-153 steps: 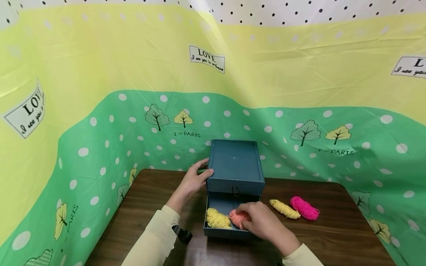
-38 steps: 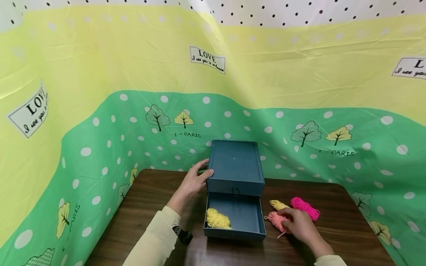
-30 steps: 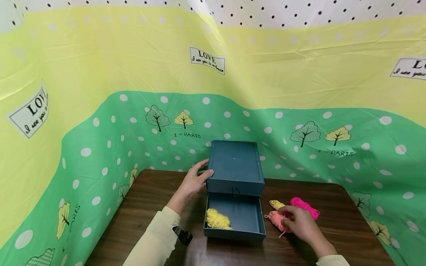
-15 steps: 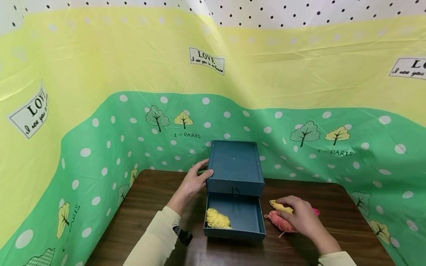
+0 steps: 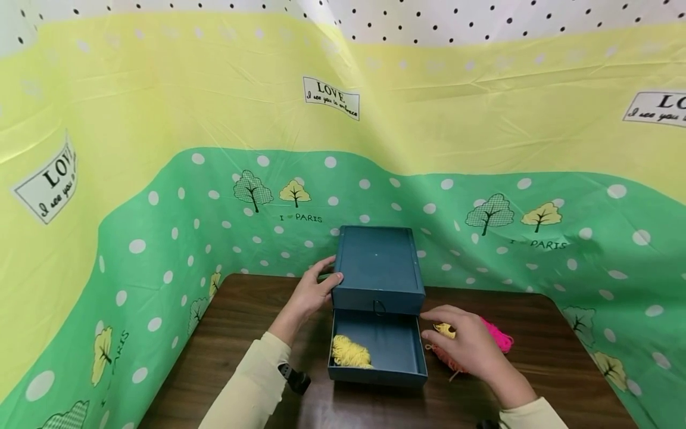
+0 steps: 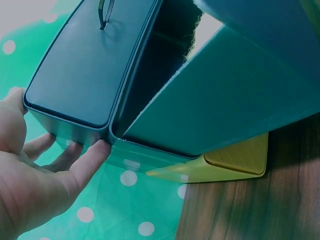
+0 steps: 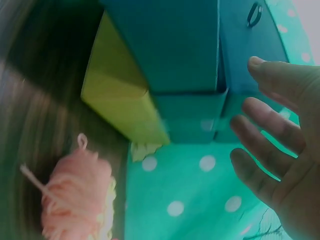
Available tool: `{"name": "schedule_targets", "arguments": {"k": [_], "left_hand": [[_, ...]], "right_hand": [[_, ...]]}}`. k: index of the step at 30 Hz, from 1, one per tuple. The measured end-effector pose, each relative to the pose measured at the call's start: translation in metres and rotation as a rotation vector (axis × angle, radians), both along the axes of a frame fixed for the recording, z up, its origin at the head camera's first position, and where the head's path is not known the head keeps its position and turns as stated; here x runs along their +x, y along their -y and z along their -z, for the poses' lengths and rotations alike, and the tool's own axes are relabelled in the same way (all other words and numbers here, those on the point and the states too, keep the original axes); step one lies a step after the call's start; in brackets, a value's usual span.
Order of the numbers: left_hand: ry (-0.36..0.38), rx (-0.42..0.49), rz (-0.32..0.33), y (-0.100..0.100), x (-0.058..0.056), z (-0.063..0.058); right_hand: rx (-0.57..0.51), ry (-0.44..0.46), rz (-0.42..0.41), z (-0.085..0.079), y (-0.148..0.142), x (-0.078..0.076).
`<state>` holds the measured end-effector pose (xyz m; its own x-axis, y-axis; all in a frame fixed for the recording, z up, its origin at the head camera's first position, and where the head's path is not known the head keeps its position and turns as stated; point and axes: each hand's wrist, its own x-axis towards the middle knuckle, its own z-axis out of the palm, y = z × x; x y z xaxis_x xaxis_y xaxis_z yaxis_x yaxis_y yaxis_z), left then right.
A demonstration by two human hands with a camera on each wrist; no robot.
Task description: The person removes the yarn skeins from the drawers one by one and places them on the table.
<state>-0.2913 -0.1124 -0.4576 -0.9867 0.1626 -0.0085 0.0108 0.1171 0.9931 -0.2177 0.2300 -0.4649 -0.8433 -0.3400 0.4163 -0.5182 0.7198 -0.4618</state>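
Observation:
A blue drawer box (image 5: pixel 377 259) stands on the table with a wire loop handle on its upper front. My left hand (image 5: pixel 313 289) rests against its left side, fingertips (image 6: pixel 92 157) on the wall in the left wrist view. Below, the pulled-out drawer (image 5: pixel 396 345) holds a yellow yarn skein (image 5: pixel 351 353). Just right of this drawer hangs my right hand (image 5: pixel 468 339), fingers spread and nothing in them. It partly covers a coral yarn skein (image 7: pixel 77 195), a smaller yellow skein (image 5: pixel 445 329) and a magenta skein (image 5: pixel 498 335) on the table.
Under the blue tiers, both wrist views show a yellow bottom tier (image 7: pixel 117 82). Behind the brown wood-grain table (image 5: pixel 252 345) hangs a green and yellow printed curtain (image 5: pixel 257 208). The drawer juts out toward the table's near side.
The coral skein went from the drawer to the table on the right, and my right hand let go of it. That hand then moved up and left toward the box; my left hand stayed put.

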Motion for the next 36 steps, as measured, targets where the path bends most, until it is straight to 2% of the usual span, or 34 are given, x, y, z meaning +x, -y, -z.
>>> {"name": "schedule_targets", "arguments": {"k": [8,11,15,28,36], "left_hand": [[-0.020,-0.011,-0.007,0.000,0.001,-0.002],[-0.020,-0.013,-0.002,0.001,0.001,-0.002],[-0.015,-0.012,-0.001,0.002,0.000,-0.001],[-0.025,0.006,0.002,0.000,0.000,0.001],[0.008,-0.009,0.010,0.001,0.000,-0.005]], "right_hand": [[-0.102,0.056,-0.099,-0.005,0.028,0.008],[-0.120,0.070,-0.143,-0.004,0.037,0.007],[-0.126,0.133,-0.216,-0.002,0.048,0.004],[-0.026,0.300,-0.348,0.007,0.074,-0.005],[-0.001,0.372,-0.428,0.010,0.090,-0.010]]}}
